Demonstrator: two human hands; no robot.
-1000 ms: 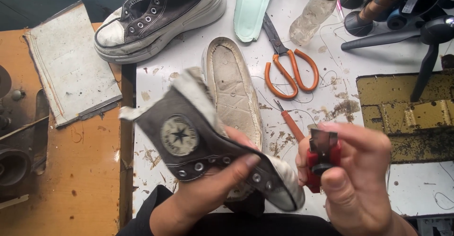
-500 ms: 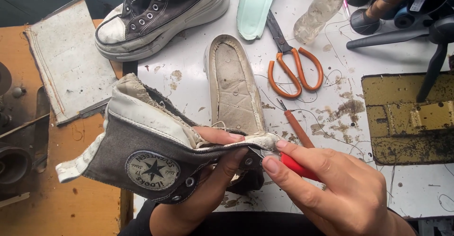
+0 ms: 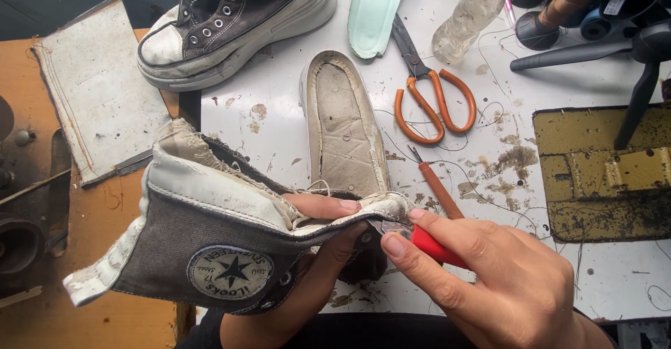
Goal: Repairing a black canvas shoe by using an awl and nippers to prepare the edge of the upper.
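The left hand (image 3: 314, 251) pinches the grey shoe upper (image 3: 210, 244) just above the table's near edge while the right hand (image 3: 482, 272) clamps red-handled snips (image 3: 426, 244) at its frayed rim, so a slip could nick those nearby fingertips, I reckon.

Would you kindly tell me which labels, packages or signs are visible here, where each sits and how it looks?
Round white ankle patch with a dark star: on the side of the grey canvas shoe upper, lower left, held by the left hand.
Small white rectangular sticker: on a dark blue object, top right corner.
No screens, signs or packages show.
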